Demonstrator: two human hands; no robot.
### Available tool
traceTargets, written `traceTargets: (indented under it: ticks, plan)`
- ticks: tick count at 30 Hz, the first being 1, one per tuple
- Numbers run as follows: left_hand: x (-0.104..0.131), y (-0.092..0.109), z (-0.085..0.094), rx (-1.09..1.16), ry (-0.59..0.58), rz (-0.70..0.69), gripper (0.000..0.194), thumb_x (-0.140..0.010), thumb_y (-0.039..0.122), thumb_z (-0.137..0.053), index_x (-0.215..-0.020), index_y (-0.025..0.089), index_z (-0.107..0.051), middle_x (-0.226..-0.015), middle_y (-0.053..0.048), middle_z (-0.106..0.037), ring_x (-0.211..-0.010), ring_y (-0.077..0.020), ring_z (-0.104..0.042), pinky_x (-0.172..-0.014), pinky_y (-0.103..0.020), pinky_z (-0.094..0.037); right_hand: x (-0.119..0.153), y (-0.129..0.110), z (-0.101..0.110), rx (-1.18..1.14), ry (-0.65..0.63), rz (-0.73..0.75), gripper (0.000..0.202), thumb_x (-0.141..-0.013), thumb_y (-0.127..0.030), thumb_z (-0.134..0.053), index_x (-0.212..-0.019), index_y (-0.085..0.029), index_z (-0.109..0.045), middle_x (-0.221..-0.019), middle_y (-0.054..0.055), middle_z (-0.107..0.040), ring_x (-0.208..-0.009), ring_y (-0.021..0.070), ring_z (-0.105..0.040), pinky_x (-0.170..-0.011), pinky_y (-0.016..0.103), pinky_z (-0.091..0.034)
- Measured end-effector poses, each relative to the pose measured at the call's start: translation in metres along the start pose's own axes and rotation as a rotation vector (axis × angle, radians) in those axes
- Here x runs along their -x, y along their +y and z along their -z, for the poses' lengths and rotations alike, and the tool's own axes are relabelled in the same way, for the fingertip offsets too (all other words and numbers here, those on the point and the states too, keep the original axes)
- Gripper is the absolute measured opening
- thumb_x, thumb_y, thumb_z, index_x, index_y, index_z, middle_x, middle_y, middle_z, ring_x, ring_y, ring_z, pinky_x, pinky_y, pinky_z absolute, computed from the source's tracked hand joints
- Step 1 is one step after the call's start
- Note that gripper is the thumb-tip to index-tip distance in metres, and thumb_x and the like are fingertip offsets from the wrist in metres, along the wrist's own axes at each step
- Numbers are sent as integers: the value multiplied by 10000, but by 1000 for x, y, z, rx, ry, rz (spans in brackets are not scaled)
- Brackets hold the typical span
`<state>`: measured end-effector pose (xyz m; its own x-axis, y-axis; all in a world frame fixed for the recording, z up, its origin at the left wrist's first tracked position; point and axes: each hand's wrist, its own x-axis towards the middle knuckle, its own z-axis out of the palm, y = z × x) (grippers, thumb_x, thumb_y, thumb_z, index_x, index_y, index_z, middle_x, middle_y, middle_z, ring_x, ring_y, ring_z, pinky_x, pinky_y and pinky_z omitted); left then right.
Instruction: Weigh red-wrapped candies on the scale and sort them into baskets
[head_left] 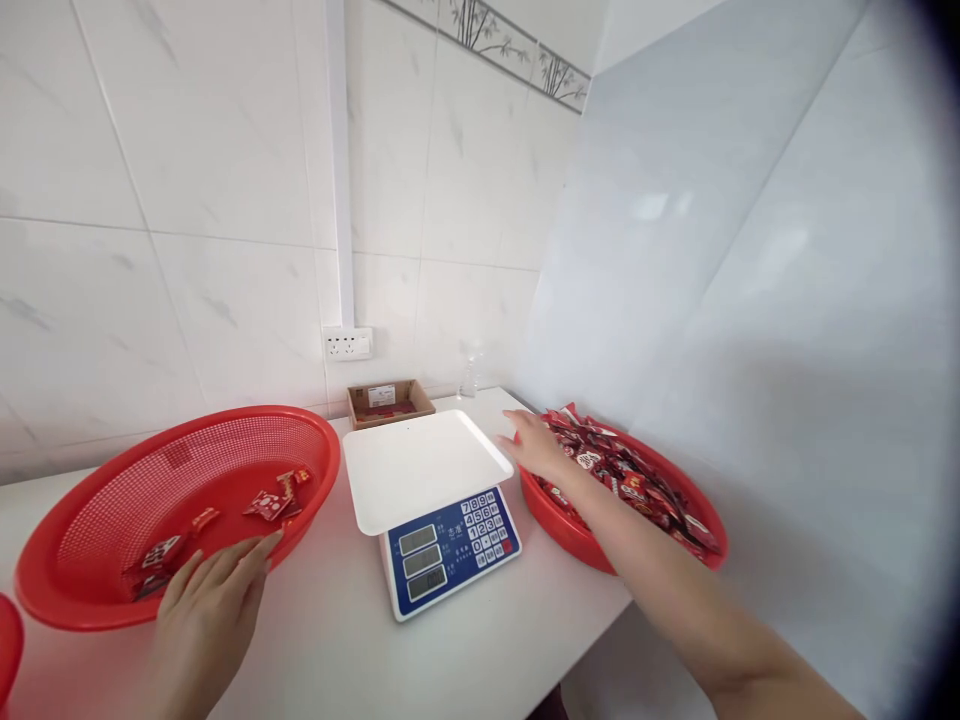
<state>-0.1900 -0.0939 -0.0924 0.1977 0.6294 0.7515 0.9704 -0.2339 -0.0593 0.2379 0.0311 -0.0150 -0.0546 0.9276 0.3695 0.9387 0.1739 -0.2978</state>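
My left hand (pixel 214 590) lies over the near rim of a red plastic basket (pixel 225 430), its fingers stretched out and nothing visible in them. A few small wrapped snacks (pixel 264 503) are scattered inside that basket. My right hand (pixel 534 442) is open, fingers pointing left, above the left edge of a second red basket (pixel 559 535). That basket is heaped with red and dark wrapped snacks (pixel 615 465). Between my hands stands a digital scale (pixel 454 550) with a bare white pan (pixel 420 465), close to my right fingertips.
Behind the scale sit an open cardboard box (pixel 358 408) with red packets in it and a clear plastic item (pixel 469 375). A wall socket (pixel 348 343) is above the box. Another red rim (pixel 7 645) shows at the left edge. Walls enclose the white table (pixel 330 640) behind and right.
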Motion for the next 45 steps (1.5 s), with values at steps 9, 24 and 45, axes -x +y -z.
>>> traceTargets:
  ticks: [9, 24, 45]
  plan:
    - [-8, 58, -18, 168, -2, -47, 272, -862, 309, -444, -1047, 209, -617, -1051, -95, -669, -1084, -304, -552, -1011, -545, -294, 50, 79, 12, 17, -355, -88, 612, -771, -302, -570, -1353, -207, -407, -1370, 129, -443, -1208, 247, -469, -1001, 340, -349]
    - [-2, 82, -20, 280, -136, -89, 268, -865, 328, -479, -1087, 256, -611, -1104, -65, -656, -1128, -273, -545, -1001, -503, -354, 41, 74, 3, 137, -193, -148, 391, -778, -185, -519, -1162, -254, -540, -1060, 51, -653, -898, 194, -605, -732, 260, -388]
    - [8, 73, -17, 312, -133, -64, 273, -873, 349, -466, -1073, 254, -625, -1099, -66, -664, -1091, -265, -580, -961, -487, -418, 23, 59, 6, 212, -319, -175, 339, -742, -192, -509, -1057, -217, -631, -1008, 106, -686, -872, 255, -630, -717, 315, -417]
